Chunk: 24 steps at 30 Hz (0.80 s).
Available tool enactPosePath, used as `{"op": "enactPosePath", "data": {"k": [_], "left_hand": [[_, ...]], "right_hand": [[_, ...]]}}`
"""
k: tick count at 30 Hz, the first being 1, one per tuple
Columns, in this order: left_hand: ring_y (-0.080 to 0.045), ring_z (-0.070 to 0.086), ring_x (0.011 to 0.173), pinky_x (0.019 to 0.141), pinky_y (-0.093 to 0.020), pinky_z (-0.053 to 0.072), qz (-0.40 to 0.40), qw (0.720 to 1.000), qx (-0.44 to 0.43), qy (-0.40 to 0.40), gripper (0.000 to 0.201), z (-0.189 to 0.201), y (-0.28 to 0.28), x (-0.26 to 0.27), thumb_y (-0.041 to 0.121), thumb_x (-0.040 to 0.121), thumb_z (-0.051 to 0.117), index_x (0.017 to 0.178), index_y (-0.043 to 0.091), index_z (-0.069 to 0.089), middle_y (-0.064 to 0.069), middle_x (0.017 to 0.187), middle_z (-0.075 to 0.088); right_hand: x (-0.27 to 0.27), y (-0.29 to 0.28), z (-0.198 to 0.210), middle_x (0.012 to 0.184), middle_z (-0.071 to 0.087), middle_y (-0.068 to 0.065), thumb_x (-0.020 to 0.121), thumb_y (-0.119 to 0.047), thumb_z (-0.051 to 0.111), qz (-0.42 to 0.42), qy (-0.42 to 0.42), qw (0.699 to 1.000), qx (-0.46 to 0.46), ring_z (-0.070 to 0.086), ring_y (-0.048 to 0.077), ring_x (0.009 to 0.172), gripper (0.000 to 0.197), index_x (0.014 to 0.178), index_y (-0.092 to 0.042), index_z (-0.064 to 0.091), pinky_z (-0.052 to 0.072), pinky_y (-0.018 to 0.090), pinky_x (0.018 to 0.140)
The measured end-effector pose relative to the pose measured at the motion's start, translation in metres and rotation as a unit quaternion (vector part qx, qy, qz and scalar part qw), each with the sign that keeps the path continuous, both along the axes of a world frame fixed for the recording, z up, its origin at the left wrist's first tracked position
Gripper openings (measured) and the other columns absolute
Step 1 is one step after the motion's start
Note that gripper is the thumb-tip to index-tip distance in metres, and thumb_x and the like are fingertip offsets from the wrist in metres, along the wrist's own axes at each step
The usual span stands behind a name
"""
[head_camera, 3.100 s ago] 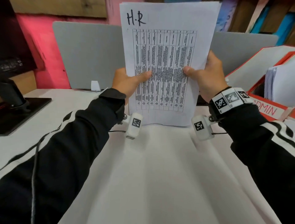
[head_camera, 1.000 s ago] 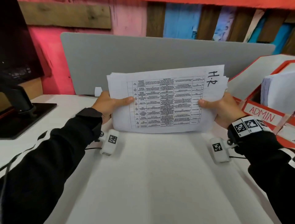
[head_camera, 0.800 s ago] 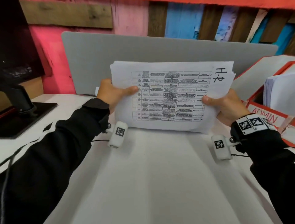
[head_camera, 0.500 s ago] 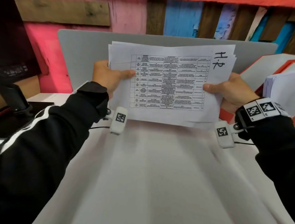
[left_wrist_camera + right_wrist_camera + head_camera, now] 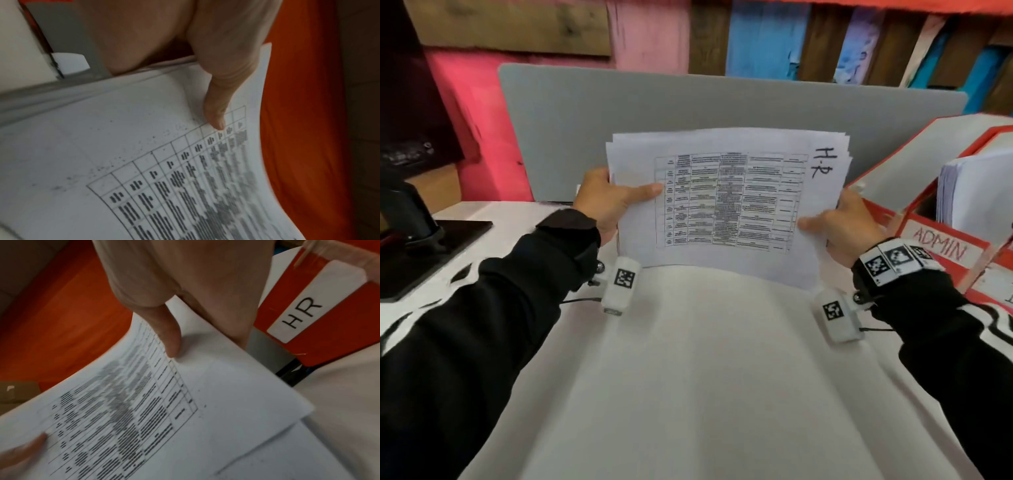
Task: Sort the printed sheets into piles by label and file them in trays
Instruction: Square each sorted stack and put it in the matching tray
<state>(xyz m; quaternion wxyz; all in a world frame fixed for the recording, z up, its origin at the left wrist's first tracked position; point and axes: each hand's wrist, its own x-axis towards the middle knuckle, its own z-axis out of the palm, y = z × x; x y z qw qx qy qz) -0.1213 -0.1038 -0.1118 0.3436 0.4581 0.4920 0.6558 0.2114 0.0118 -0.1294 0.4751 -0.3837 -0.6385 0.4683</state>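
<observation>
Head view, near to far. Nearest: white counter (image 5: 705, 377), bare in the foreground, both black sleeves with white stripes reaching in across it. Left hand (image 5: 606, 205): closed on the left short edge of the stack of white printed sheets (image 5: 726, 202), thumb laid flat over the top page, fingers behind. Right hand (image 5: 842, 226): closed on the stack's lower right edge in the same pinch, thumb on the front. Stack: held landscape above the counter, top page bearing a printed table and the handwritten mark "H.R" at its upper right corner; edges of the sheets slightly fanned, not flush. Right of the stack, just beside the right hand: red cardboard tray labelled "ADMIN" (image 5: 941, 246), with white papers standing in it. Right wrist view adds a second red tray labelled "HR" (image 5: 304, 313) close beyond the right hand. Far left: black monitor base (image 5: 421, 253). Behind all: grey divider panel (image 5: 688, 102), then painted wooden boards.
</observation>
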Motion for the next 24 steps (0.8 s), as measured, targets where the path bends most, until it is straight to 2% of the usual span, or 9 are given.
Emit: {"op": "enactPosePath", "data": {"k": [2, 5, 8, 11, 14, 16, 18, 21, 24], "left_hand": [[-0.027, 0.072, 0.108, 0.097, -0.05, 0.055, 0.002, 1.0, 0.003, 0.002, 0.058, -0.003, -0.004, -0.003, 0.008, 0.069, 0.087, 0.123, 0.004, 0.068, -0.008, 0.118, 0.074], [-0.019, 0.074, 0.101, 0.09, -0.04, 0.058, 0.035, 0.999, 0.022, -0.007, 0.04, 0.0, -0.007, 0.001, 0.02, 0.076, 0.087, 0.112, 0.012, 0.072, 0.0, 0.109, 0.077], [0.0, 0.071, 0.072, 0.07, -0.023, 0.056, 0.116, 0.991, 0.053, -0.041, 0.021, 0.013, -0.004, 0.013, 0.039, 0.084, 0.08, 0.085, 0.023, 0.068, 0.016, 0.075, 0.075], [0.009, 0.059, 0.052, 0.057, -0.008, 0.047, 0.163, 0.983, 0.081, -0.027, 0.031, 0.016, 0.0, 0.022, 0.042, 0.083, 0.08, 0.07, 0.024, 0.058, 0.024, 0.053, 0.062], [-0.012, 0.071, 0.072, 0.078, -0.032, 0.061, 0.196, 0.977, 0.085, -0.015, 0.034, 0.009, 0.003, 0.018, 0.05, 0.069, 0.088, 0.073, 0.021, 0.071, 0.009, 0.077, 0.075], [-0.021, 0.075, 0.086, 0.085, -0.045, 0.061, 0.195, 0.978, 0.072, 0.014, 0.041, 0.004, 0.002, 0.015, 0.053, 0.062, 0.09, 0.083, 0.021, 0.075, 0.004, 0.089, 0.078], [-0.021, 0.074, 0.094, 0.087, -0.045, 0.061, 0.164, 0.983, 0.066, 0.045, 0.051, 0.004, 0.001, 0.012, 0.048, 0.059, 0.094, 0.096, 0.02, 0.074, 0.002, 0.098, 0.078], [-0.022, 0.073, 0.101, 0.086, -0.041, 0.061, 0.093, 0.989, 0.078, 0.087, 0.064, 0.013, -0.004, 0.003, 0.019, 0.058, 0.098, 0.114, 0.009, 0.069, -0.003, 0.109, 0.076], [-0.023, 0.072, 0.106, 0.086, -0.043, 0.061, 0.066, 0.99, 0.08, 0.1, 0.074, 0.025, -0.008, -0.01, 0.017, 0.053, 0.098, 0.12, 0.007, 0.068, -0.005, 0.116, 0.075]], "right_hand": [[0.007, -0.002, 0.0, 0.126, 0.073, 0.014, 0.075, 0.024, 0.061, 0.0, 0.008, 1.0, 0.003, 0.071, 0.035, 0.115, 0.064, 0.133, -0.002, 0.062, 0.052, 0.064, 0.101], [0.005, -0.02, 0.012, 0.128, 0.069, 0.01, 0.061, 0.015, 0.07, -0.053, 0.025, 0.995, 0.077, 0.069, 0.026, 0.117, 0.083, 0.137, -0.01, 0.048, 0.058, 0.06, 0.094], [-0.003, -0.033, 0.022, 0.129, 0.057, -0.006, 0.073, 0.021, 0.073, -0.077, -0.009, 0.979, 0.187, 0.063, -0.007, 0.114, 0.093, 0.145, -0.021, 0.031, 0.062, 0.028, 0.086], [-0.009, -0.04, 0.023, 0.126, 0.055, -0.018, 0.081, 0.019, 0.071, -0.095, -0.037, 0.969, 0.227, 0.058, -0.02, 0.109, 0.09, 0.152, -0.022, 0.032, 0.061, 0.022, 0.088], [-0.011, -0.039, 0.02, 0.12, 0.051, -0.028, 0.083, 0.02, 0.068, -0.099, -0.06, 0.971, 0.21, 0.055, -0.028, 0.1, 0.095, 0.155, -0.029, 0.03, 0.057, 0.01, 0.077], [-0.01, -0.038, 0.016, 0.116, 0.052, -0.028, 0.082, 0.022, 0.066, -0.119, -0.053, 0.972, 0.197, 0.056, -0.029, 0.095, 0.092, 0.153, -0.027, 0.035, 0.059, 0.013, 0.076], [-0.008, -0.036, 0.018, 0.108, 0.057, -0.024, 0.079, 0.023, 0.067, -0.166, -0.034, 0.968, 0.186, 0.06, -0.025, 0.087, 0.087, 0.148, -0.022, 0.04, 0.061, 0.018, 0.078], [-0.004, -0.03, 0.035, 0.107, 0.065, -0.014, 0.076, 0.02, 0.07, -0.204, -0.008, 0.964, 0.17, 0.064, -0.016, 0.077, 0.072, 0.138, -0.011, 0.052, 0.056, 0.01, 0.069], [0.002, -0.026, 0.062, 0.113, 0.074, -0.001, 0.075, 0.014, 0.076, -0.17, -0.011, 0.966, 0.193, 0.071, -0.004, 0.092, 0.055, 0.126, -0.007, 0.067, 0.061, 0.018, 0.08]]}}
